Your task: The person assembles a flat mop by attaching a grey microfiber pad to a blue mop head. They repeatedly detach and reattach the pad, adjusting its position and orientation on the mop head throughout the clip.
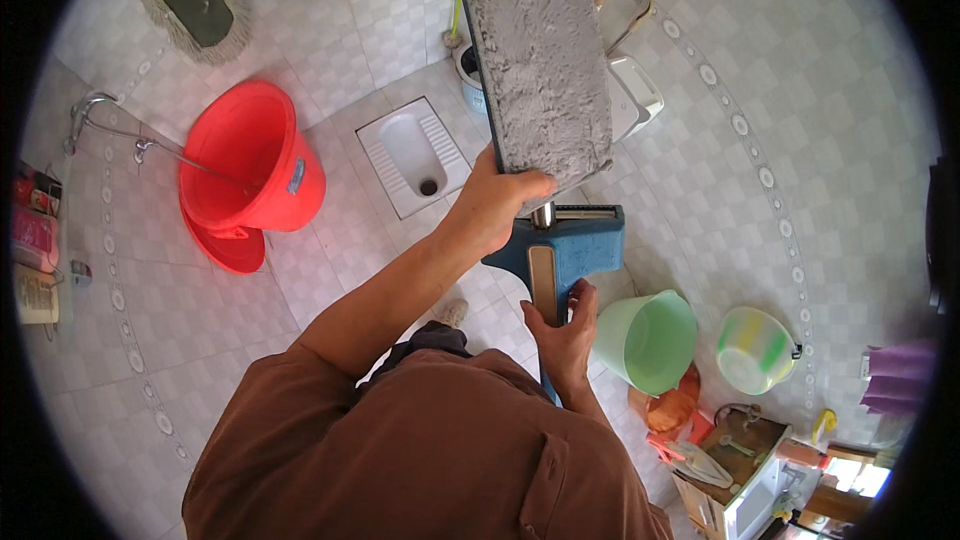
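A flat mop with a grey fluffy pad (545,60) is held up in front of me, its pad face turned toward me. My left hand (492,198) grips the lower end of the mop head, thumb over the pad's corner. Just below sits the mop's blue squeegee scraper (590,245), with a short metal pole showing between it and the head. My right hand (565,335) is closed around the blue handle under the scraper; part of that grip is hidden behind the fingers.
A squat toilet (400,130) is set in the tiled floor ahead. Left stands a red bucket (290,180), its red lid (235,252) beside it. Pale green (620,340) and multicoloured (757,380) buckets stand right. Another mop head (205,15) hangs on the far-left wall.
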`<action>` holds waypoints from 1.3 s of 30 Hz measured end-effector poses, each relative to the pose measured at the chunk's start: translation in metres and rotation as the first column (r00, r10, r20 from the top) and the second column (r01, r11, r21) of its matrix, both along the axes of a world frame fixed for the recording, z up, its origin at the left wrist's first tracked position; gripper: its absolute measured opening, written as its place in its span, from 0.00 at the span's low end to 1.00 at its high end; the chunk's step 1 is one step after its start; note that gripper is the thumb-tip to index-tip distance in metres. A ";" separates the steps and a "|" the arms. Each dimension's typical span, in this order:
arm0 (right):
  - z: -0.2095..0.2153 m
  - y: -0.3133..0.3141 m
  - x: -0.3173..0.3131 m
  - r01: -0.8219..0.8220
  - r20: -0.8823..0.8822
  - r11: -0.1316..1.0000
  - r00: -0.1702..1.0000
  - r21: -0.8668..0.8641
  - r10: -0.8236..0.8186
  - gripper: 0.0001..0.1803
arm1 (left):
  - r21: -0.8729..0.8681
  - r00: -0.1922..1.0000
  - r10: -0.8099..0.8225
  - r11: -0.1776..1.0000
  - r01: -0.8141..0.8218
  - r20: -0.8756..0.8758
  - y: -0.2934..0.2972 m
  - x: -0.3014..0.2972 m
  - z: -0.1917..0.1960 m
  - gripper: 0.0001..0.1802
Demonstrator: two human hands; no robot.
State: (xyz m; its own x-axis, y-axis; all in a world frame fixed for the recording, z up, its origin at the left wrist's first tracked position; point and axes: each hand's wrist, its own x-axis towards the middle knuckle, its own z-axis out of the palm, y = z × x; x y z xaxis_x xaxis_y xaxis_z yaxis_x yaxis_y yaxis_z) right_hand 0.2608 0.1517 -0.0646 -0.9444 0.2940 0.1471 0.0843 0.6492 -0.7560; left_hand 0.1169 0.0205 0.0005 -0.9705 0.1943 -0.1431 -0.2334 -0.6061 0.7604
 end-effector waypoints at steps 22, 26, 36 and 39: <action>-0.028 0.052 -0.024 -0.012 -0.012 -0.005 0.664 -1.000 0.748 0.43 | 0.098 0.996 -0.080 0.992 0.076 0.039 -0.006 -0.013 -0.004 0.20; -0.012 0.049 -0.020 -0.042 0.093 0.173 0.703 -0.984 0.705 0.43 | 0.096 0.989 -0.128 0.988 0.120 0.072 -0.013 -0.017 -0.011 0.21; -0.015 0.051 -0.028 -0.072 0.028 0.111 0.705 -0.991 0.709 0.48 | 0.171 0.981 -0.191 0.966 0.191 -0.021 -0.009 -0.019 0.000 0.24; -0.012 0.053 -0.035 -0.085 -0.027 0.046 0.701 -0.995 0.712 0.49 | 0.173 0.987 -0.159 0.973 0.153 0.023 -0.001 -0.012 0.014 0.24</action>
